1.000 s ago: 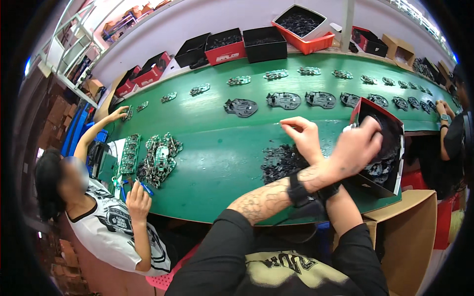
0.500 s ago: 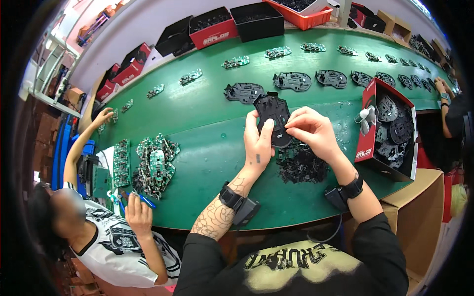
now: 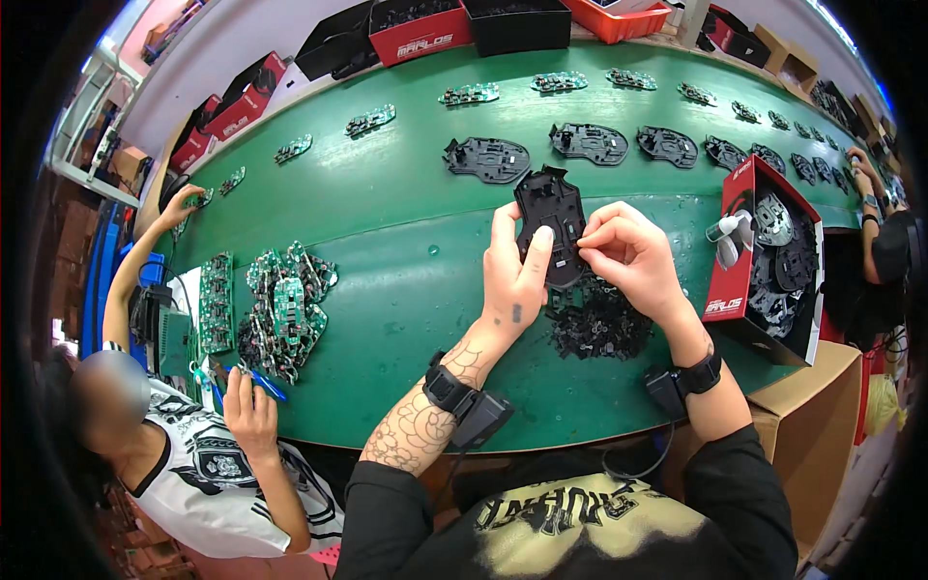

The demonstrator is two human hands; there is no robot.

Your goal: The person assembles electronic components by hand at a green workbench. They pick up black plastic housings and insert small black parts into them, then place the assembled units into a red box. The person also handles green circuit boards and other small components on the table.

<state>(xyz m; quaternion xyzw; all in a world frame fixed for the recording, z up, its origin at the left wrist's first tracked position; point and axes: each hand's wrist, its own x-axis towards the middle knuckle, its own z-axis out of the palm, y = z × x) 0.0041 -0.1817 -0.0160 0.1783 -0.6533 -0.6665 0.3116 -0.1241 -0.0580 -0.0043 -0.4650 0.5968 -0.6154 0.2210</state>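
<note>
Black plastic makes up the shell (image 3: pixel 558 206) held up over the far side of the pile of small black parts (image 3: pixel 599 327) on the green table (image 3: pixel 416 387). The left hand (image 3: pixel 512 275) grips it, thumb laid on its inner face and fingers wrapped behind, while the right hand (image 3: pixel 633 256) has its thumb and forefinger pinched together at the shell's right edge. To do this well, the left thumb should bear firmly yet clear of the raised ribs, since thin plastic like this could probably bow or chip under a careless squeeze. The right fingertips would do best with light, even pressure, the shell tipped so that the spot can be seen; a bit dropped into the pile would be hard to find again. Beyond the pile lie more shells (image 3: pixel 590 144) in a row, and to its right stands the red box (image 3: pixel 727 283), also holding shells. Whether a tiny piece sits between the right fingertips cannot be told, as they cover it. The held shell's back and most of the left fingers are hidden, the pile's single parts merge into one dark mass, and the storage boxes (image 3: pixel 420 37) far beyond it are cut off at the top.
</note>
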